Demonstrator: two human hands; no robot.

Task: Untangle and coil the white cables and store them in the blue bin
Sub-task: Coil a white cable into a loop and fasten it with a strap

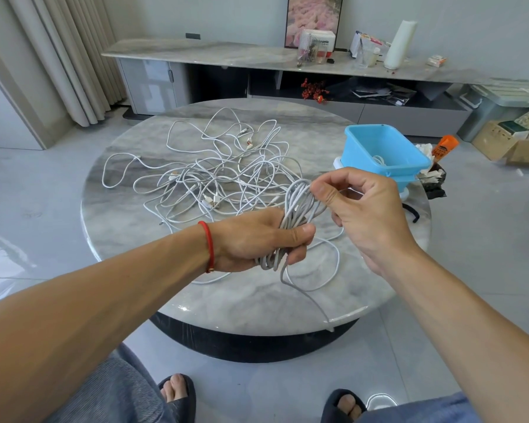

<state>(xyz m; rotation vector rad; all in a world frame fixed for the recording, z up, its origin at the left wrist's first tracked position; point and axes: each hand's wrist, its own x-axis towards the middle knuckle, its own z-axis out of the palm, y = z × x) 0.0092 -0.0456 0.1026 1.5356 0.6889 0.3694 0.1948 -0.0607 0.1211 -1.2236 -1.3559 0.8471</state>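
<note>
Coiling step: left hand (pixel 257 239) clamps a cable coil (pixel 293 221), right hand (pixel 364 209) pinches its top loop; loose tail (pixel 306 296) off the table's (pixel 257 306) near edge needs winding, then the bin (pixel 388 166).

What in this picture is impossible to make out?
Head view only:
- Blue bin: its near wall hides most of the inside; only a bit of white cable shows.
- Coil: its middle is hidden inside the left hand.
- Tangled cables: how many cannot be counted.
</note>
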